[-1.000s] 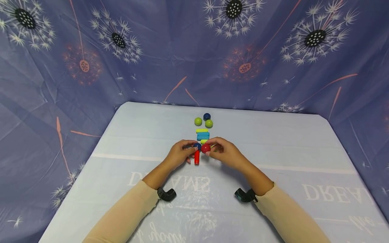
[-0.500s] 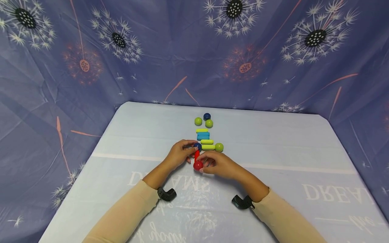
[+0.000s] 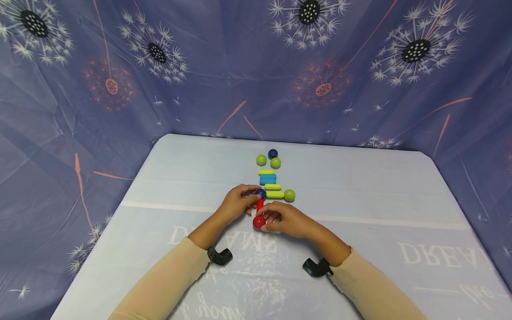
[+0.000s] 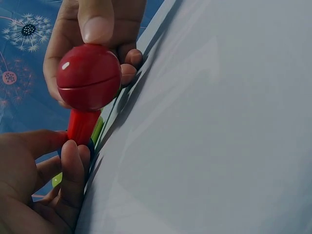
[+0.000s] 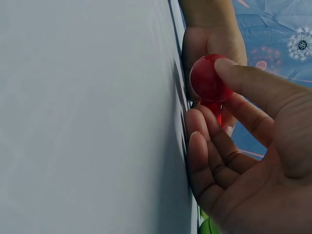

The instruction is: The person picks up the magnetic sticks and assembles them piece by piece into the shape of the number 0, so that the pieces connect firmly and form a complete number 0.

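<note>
My left hand [image 3: 237, 202] pinches a dark blue ball [image 3: 261, 194] joined to a red rod [image 3: 260, 205] that points toward me. At the rod's near end is a red ball [image 3: 259, 222], held between the thumb and fingers of my right hand [image 3: 289, 218]. The left wrist view has the red ball [image 4: 89, 78] against the rod's end; in the right wrist view my right thumb presses its side. A yellow-green rod [image 3: 275, 194] runs rightward from the blue ball to a green ball [image 3: 290, 195]. My fingers hide part of the blue ball.
Beyond my hands lie a loose yellow-green rod [image 3: 273, 187], blue rods [image 3: 268, 179] and another yellow-green rod [image 3: 266, 172]. Farther back sit two green balls, one at the left [image 3: 261, 160] and one at the right [image 3: 275, 162], beside a dark blue ball [image 3: 273, 154].
My right hand has brought the red ball from beside the blue ball toward me, to the red rod's near end. The left hand has stayed in place.
</note>
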`<state>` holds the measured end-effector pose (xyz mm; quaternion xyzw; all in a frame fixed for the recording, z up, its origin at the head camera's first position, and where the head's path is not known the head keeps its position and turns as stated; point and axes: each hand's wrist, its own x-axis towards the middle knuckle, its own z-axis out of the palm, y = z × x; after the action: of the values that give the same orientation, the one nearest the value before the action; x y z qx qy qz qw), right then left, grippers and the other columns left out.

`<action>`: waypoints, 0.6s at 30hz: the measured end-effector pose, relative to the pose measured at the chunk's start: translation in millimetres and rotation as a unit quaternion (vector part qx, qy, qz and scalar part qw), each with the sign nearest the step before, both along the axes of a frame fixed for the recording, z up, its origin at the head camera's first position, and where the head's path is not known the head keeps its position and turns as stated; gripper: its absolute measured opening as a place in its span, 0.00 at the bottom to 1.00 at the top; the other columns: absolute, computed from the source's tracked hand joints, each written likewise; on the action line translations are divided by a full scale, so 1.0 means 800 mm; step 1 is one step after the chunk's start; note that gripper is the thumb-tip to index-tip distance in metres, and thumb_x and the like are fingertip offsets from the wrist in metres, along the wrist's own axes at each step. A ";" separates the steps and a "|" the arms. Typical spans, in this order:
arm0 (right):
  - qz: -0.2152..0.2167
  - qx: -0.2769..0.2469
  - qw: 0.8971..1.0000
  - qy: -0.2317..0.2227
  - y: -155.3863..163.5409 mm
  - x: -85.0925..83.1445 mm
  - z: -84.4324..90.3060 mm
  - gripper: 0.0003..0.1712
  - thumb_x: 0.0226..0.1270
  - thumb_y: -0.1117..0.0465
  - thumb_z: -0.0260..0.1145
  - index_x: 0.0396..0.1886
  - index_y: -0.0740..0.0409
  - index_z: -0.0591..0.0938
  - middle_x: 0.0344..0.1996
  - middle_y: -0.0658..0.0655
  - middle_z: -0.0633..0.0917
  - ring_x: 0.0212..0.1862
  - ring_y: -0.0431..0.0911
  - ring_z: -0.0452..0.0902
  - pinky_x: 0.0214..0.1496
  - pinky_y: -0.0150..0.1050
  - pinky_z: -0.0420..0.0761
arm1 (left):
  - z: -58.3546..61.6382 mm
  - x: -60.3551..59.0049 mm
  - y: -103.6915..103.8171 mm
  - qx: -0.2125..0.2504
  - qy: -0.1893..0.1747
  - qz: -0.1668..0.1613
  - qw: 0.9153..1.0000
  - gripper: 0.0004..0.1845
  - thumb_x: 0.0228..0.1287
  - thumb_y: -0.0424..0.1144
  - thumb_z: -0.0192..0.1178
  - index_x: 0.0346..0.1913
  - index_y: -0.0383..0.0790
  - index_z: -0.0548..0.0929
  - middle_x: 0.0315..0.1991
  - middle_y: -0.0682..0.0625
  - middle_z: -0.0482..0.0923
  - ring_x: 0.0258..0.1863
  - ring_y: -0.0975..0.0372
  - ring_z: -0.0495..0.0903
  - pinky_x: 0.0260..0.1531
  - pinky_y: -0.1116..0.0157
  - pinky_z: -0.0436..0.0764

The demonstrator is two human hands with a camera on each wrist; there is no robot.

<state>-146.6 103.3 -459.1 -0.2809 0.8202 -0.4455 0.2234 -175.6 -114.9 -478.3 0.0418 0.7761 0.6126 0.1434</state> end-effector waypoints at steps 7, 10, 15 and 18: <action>0.000 -0.003 1.000 0.011 -0.001 0.001 -0.002 0.20 0.64 0.58 0.74 0.56 0.47 0.83 0.41 0.48 0.85 0.41 0.39 0.78 0.45 0.31 0.80 | 0.000 0.000 -0.001 -0.009 0.007 -0.002 1.000 0.18 0.68 0.37 0.65 0.60 0.42 0.84 0.51 0.42 0.76 0.28 0.63 0.80 0.23 0.70 0.82; -0.002 -0.001 1.000 0.007 -0.002 0.001 -0.003 0.21 0.64 0.58 0.74 0.56 0.47 0.83 0.41 0.48 0.85 0.41 0.39 0.78 0.45 0.31 0.80 | 0.000 0.000 -0.001 -0.011 0.009 0.000 1.000 0.18 0.68 0.37 0.65 0.59 0.43 0.84 0.51 0.42 0.76 0.27 0.63 0.80 0.23 0.70 0.82; -0.005 0.000 1.000 0.006 -0.001 0.000 -0.006 0.21 0.64 0.58 0.74 0.57 0.45 0.83 0.41 0.47 0.85 0.41 0.40 0.78 0.45 0.31 0.80 | 0.001 0.001 -0.001 -0.013 0.007 -0.001 1.000 0.18 0.68 0.37 0.65 0.60 0.43 0.84 0.52 0.42 0.76 0.28 0.63 0.80 0.23 0.70 0.83; -0.002 0.000 1.000 0.006 0.000 0.000 -0.007 0.21 0.65 0.56 0.74 0.57 0.45 0.83 0.42 0.47 0.85 0.41 0.40 0.78 0.45 0.31 0.80 | 0.000 0.001 -0.001 -0.016 0.008 -0.001 1.000 0.18 0.68 0.37 0.65 0.60 0.43 0.84 0.52 0.43 0.76 0.28 0.63 0.80 0.23 0.69 0.83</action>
<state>-146.3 102.9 -465.1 -0.2819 0.8219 -0.4445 0.2176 -174.5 -115.7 -478.4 0.0453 0.7869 0.5995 0.1387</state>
